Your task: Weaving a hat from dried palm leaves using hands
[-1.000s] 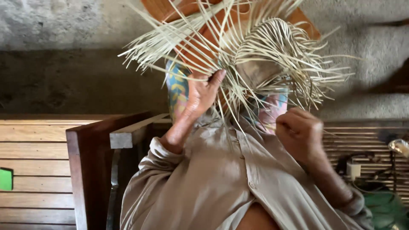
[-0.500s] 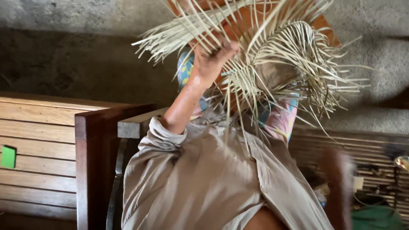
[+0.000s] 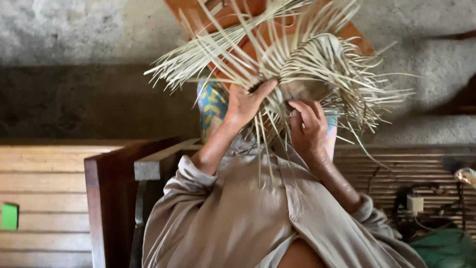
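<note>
Right hand: back up at the weave since half a second ago, when it was a low blur near the lap; the right hand (image 3: 308, 128) now has its fingers curled around pale strands at the lower middle of the piece.
Left hand: little moved; the left hand (image 3: 246, 102) has thumb and forefinger pinched on strips beside the woven centre, its other fingers spread behind them.
Work piece: the half-woven piece of pale, flat straw strips (image 3: 302, 64) sits between both hands, over the knees, loose ends fanning out on all sides and some hanging down onto the beige long-sleeved shirt (image 3: 238, 218).
Meaning: with both hands on it again, weaving looks to be going on at the centre.
Beneath: orange-brown board (image 3: 238, 15) under the strips; grey concrete floor (image 3: 74, 30) beyond.
Sides: brown wooden chair frame (image 3: 106, 198) at left.
</note>
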